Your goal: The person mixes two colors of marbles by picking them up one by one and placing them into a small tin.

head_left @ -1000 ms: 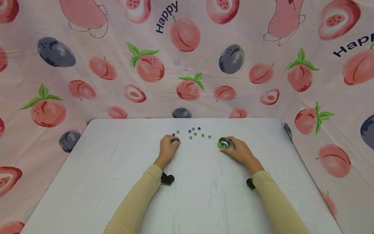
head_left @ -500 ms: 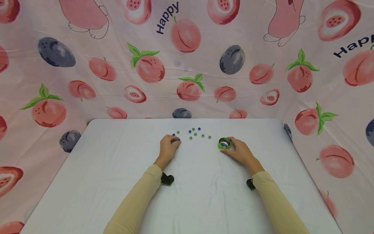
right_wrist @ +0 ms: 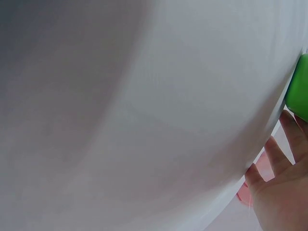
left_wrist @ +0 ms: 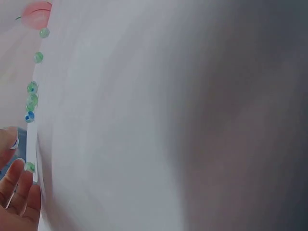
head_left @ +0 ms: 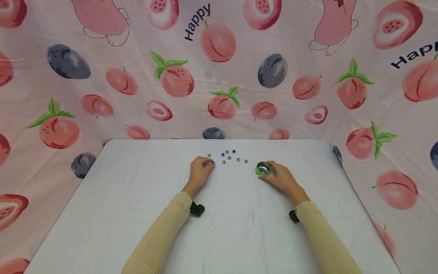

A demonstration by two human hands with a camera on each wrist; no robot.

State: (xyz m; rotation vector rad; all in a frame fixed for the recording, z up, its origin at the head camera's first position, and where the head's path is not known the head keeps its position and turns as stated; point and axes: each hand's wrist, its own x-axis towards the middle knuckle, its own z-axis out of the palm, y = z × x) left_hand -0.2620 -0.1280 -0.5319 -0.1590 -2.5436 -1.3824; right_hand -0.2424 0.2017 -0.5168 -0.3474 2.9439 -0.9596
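In the head view my left hand pinches a blue marble between thumb and fingertips, low over the white table. My right hand grips a small bowl, green outside and steel inside, thumb and fingers around its right side. At least one blue marble lies in the bowl. The right wrist view shows the bowl's green wall at my fingertips. Just beyond my left fingers sits a green marble, also seen in the left wrist view beside the fingers.
Between the hands several loose marbles are scattered, among them a green marble nearest the bowl and a blue marble farther back. The white table ends at a fruit-print cloth behind and at both sides.
My left hand has shifted slightly right and away from me with the pinched blue marble. The other blue marble beside its fingers no longer shows. My right hand and the bowl stay put.
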